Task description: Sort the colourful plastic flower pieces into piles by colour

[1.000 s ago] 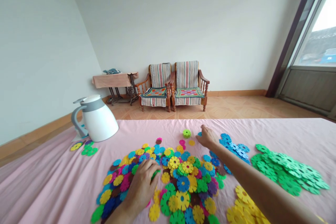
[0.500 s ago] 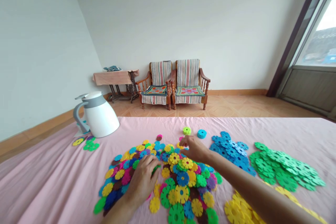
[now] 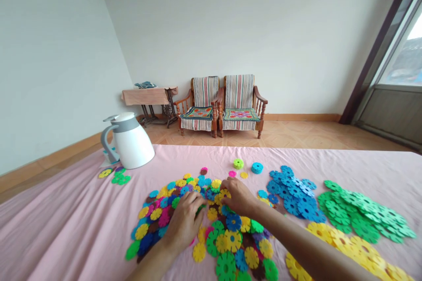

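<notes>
Many slotted plastic discs, shaped like flowers, lie in a mixed-colour pile (image 3: 233, 240) on the cloth in front of me. My left hand (image 3: 187, 217) rests over the pile's left part, its thumb apart from the bent fingers; the blurred fingertips show no disc between them. On the pile's upper middle, my right hand (image 3: 240, 197) reaches down with fingers and thumb apart around a yellow disc (image 3: 224, 194) that lies on the pile. A pink disc (image 3: 232, 174) and a small yellow disc (image 3: 244, 175) lie just beyond this hand.
Sorted heaps of blue discs (image 3: 296, 197), green discs (image 3: 364, 210) and yellow discs (image 3: 351, 248) spread on the right. A lime stack (image 3: 238, 163) and a light-blue stack (image 3: 257, 167) stand at the back. A white jug (image 3: 135, 147) is at left on the pink cloth (image 3: 82, 210).
My right hand has moved back toward me and a little left onto the pile, uncovering the small yellow disc. My left hand stays over the pile. The view has shifted slightly left.
</notes>
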`<action>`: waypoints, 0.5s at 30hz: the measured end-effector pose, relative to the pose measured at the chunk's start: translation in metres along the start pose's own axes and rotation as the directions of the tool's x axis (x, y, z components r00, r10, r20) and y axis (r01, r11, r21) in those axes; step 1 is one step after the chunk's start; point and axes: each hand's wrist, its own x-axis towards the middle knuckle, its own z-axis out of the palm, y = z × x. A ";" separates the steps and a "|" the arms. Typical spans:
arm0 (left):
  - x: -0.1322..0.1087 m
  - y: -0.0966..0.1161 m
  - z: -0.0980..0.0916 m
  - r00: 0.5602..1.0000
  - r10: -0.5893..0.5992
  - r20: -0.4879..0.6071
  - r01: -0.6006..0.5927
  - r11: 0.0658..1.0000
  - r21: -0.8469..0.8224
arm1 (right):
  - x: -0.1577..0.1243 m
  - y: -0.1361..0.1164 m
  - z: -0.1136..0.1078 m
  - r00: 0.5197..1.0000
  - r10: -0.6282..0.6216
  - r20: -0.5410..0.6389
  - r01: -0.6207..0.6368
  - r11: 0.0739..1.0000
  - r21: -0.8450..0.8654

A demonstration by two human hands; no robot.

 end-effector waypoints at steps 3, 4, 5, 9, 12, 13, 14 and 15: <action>0.000 0.001 -0.001 1.000 0.000 -0.004 0.000 1.000 -0.015 | -0.004 0.003 -0.011 0.999 0.009 -0.040 -0.006 0.998 0.065; 0.000 0.001 -0.001 1.000 0.002 -0.005 -0.003 1.000 -0.020 | -0.007 0.006 -0.018 0.998 0.019 -0.064 -0.014 0.997 0.082; 0.001 0.000 0.000 1.000 0.006 -0.007 -0.006 1.000 -0.023 | -0.011 0.011 -0.027 0.995 0.035 -0.094 -0.026 0.995 0.093; 0.002 -0.002 0.002 1.000 0.021 -0.007 -0.021 1.000 -0.011 | -0.043 0.055 -0.070 0.963 0.142 -0.230 -0.122 0.987 0.101; 0.002 -0.003 0.003 0.999 0.031 -0.023 -0.031 1.000 0.003 | -0.082 0.111 -0.101 0.922 0.231 -0.311 -0.216 0.973 0.081; 0.002 -0.004 0.004 0.999 0.036 -0.030 -0.036 0.999 0.004 | -0.095 0.131 -0.111 0.894 0.272 -0.356 -0.269 0.961 0.059; 0.002 -0.004 0.004 0.998 0.042 -0.037 -0.042 0.999 0.005 | -0.109 0.150 -0.119 0.865 0.303 -0.400 -0.316 0.948 0.036; 0.002 -0.004 0.004 0.998 0.049 -0.041 -0.049 0.999 0.004 | -0.122 0.167 -0.127 0.838 0.326 -0.437 -0.358 0.934 0.011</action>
